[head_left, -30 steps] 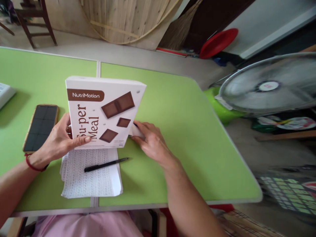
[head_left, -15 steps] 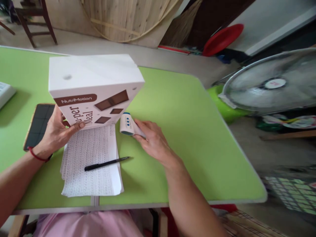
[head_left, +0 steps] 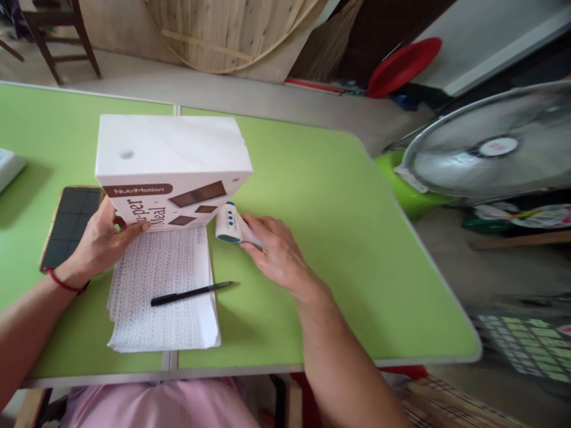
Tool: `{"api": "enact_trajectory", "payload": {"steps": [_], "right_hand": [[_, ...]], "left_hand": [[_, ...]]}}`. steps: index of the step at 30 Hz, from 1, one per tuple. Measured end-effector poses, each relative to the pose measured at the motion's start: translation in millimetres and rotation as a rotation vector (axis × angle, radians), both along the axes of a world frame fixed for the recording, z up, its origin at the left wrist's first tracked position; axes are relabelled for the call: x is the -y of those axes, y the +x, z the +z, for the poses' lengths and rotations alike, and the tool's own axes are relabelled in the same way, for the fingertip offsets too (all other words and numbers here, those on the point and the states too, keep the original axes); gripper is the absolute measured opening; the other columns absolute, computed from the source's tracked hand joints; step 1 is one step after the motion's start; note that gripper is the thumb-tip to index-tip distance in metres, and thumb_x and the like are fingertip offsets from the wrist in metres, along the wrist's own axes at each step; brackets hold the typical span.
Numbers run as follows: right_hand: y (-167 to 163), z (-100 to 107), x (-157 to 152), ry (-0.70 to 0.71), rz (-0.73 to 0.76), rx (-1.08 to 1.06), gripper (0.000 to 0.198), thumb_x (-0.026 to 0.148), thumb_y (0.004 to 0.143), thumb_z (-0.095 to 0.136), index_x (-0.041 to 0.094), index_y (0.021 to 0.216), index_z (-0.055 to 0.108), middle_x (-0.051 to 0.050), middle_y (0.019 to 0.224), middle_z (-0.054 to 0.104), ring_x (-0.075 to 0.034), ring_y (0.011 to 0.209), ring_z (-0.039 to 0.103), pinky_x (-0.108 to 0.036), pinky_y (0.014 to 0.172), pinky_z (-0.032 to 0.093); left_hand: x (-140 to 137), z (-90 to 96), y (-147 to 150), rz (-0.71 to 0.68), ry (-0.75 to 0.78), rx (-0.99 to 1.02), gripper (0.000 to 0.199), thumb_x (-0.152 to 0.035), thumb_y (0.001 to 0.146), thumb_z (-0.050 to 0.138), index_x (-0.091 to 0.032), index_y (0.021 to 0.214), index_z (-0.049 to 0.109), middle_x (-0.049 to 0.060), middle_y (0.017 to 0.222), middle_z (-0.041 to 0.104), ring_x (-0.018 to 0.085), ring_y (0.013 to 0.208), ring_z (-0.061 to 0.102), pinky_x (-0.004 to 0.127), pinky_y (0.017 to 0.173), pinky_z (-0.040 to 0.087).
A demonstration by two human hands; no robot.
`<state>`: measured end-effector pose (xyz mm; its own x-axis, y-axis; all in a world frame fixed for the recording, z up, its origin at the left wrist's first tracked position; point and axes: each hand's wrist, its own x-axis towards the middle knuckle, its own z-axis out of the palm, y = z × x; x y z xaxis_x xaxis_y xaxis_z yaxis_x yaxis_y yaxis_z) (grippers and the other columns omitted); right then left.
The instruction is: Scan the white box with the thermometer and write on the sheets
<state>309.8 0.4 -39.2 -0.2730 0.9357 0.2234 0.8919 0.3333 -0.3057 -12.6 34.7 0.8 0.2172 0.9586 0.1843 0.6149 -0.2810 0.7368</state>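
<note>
My left hand (head_left: 103,238) grips the lower left edge of a white NutriMotion box (head_left: 173,145), its thumb on the printed front. The box stands tall with its plain white side up and brown pictures facing me; its underside is hidden. My right hand (head_left: 279,252) is closed around the handle of a white infrared thermometer (head_left: 229,223) with blue buttons. The thermometer's head is close to the box's lower right corner. Written sheets of paper (head_left: 165,321) lie in front of the box, partly behind it, with a black pen (head_left: 191,293) across them.
A phone (head_left: 74,223) lies left of the box on the green table (head_left: 357,267). A white object (head_left: 9,169) is cut off at the left edge. Beyond the table's right side stands a fan (head_left: 495,145), with a red basin (head_left: 404,66) farther back.
My left hand has lowered the box a little, and its top has shifted down and away from the camera. The right hand and the thermometer have hardly moved.
</note>
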Motion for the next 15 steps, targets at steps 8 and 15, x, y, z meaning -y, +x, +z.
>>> {"api": "enact_trajectory", "payload": {"steps": [8,15], "right_hand": [[1.4,-2.7,2.9,0.043,-0.019,0.029,0.044,0.018,0.084,0.055,0.016,0.129,0.053,-0.017,0.106,0.064,-0.033,0.098,0.059,-0.052,0.086,0.049],[-2.2,1.3,4.5,0.093,-0.021,0.024,0.048,0.014,0.083,0.054,0.018,0.131,0.051,-0.017,0.111,0.062,-0.033,0.102,0.057,-0.055,0.089,0.048]], "left_hand": [[8.7,-20.4,-3.3,0.033,0.110,0.049,0.043,-0.039,0.087,0.062,-0.024,0.124,0.046,0.010,0.117,0.054,0.025,0.096,0.061,0.046,0.079,0.056],[6.4,-19.9,-1.0,0.090,0.105,-0.076,0.046,-0.025,0.076,0.072,-0.022,0.116,0.049,0.007,0.103,0.056,0.021,0.080,0.058,0.032,0.055,0.051]]}}
